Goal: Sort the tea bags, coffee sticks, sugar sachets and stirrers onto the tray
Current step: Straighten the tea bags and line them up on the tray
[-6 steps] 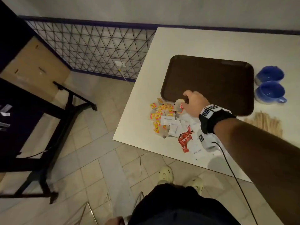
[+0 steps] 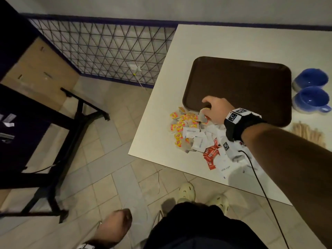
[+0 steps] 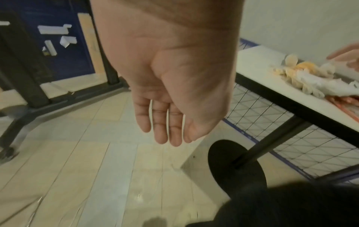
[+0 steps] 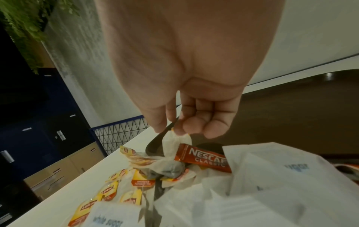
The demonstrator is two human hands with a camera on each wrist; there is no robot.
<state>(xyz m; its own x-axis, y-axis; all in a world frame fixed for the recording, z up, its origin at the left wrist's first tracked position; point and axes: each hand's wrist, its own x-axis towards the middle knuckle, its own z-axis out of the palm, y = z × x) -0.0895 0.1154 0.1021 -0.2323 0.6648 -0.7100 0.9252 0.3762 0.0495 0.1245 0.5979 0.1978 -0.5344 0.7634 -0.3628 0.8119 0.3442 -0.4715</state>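
Observation:
A brown tray lies on the white table. In front of its near left corner sits a mixed pile: yellow-tagged tea bags, white sugar sachets and red coffee sticks. Wooden stirrers lie to the right of the tray's near edge. My right hand hovers at the pile's far edge, and its thumb and fingers pinch the top of a white tea bag beside a Nescafe stick. My left hand hangs beside my body with straight fingers, holding nothing.
Two blue cups stand right of the tray. The table's left edge drops to a tiled floor, with a blue wire-mesh fence behind and a dark table frame at left. A cable runs from my right wrist.
My right hand stays at the pile's far edge, with little movement. My left hand shows more at the bottom of the head view.

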